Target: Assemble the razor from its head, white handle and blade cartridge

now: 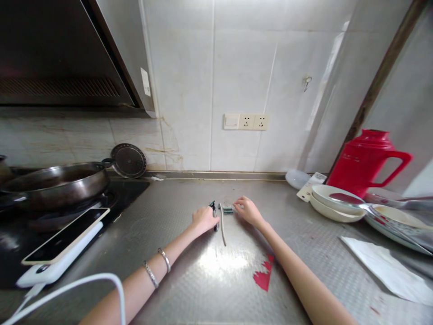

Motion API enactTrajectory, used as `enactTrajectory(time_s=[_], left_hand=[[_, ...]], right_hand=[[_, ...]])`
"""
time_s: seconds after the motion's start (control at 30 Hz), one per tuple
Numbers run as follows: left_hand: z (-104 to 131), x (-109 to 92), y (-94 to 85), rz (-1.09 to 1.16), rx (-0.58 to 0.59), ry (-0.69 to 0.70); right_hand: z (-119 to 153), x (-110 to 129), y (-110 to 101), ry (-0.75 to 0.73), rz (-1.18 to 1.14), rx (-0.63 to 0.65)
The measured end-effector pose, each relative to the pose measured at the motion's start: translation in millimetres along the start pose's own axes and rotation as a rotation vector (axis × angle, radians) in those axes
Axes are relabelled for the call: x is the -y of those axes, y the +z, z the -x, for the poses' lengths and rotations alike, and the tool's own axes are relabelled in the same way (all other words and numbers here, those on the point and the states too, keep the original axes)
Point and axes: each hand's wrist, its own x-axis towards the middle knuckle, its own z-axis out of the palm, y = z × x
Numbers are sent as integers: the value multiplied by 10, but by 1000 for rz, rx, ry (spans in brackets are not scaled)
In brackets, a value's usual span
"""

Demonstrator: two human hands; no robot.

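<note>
My left hand (pixel 205 218) is closed around a slim dark razor (pixel 215 224), its short head angled up past my fingers. Just right of it, a thin off-white cord or stick (pixel 223 229) lies lengthwise on the metal counter. At that stick's upper end sits a small dark-and-clear piece (pixel 228 209), which looks like a razor cartridge. My right hand (pixel 249 211) rests on the counter beside this piece, fingers bent and slightly apart, with nothing visible in them. Whether its fingertips touch the piece is too small to tell.
A torn red scrap (pixel 264 274) lies near my right forearm. On the left are a steel pan (pixel 57 180) on the hob and a phone (pixel 66 237) over a white power bank with a cable. At right stand stacked bowls (pixel 334 210), a red thermos (pixel 361 162) and a white napkin (pixel 385 266).
</note>
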Motion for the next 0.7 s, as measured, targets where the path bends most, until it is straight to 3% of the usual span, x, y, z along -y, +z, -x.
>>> enactTrajectory(time_s=[0.27,0.47,0.6,0.7], left_hand=[[45,-60,4,-3,12,18],[25,-23,-34,21,-46,20],[35,-60,-163,54,-105,22],[87,-150,-248,85,-132,49]], right_hand=[[5,69,-45,3,5,5],[-38,169,-103,5,-55,-58],[-104,340,-133,118,-225,-86],[-113,504,-174,299,-497,-9]])
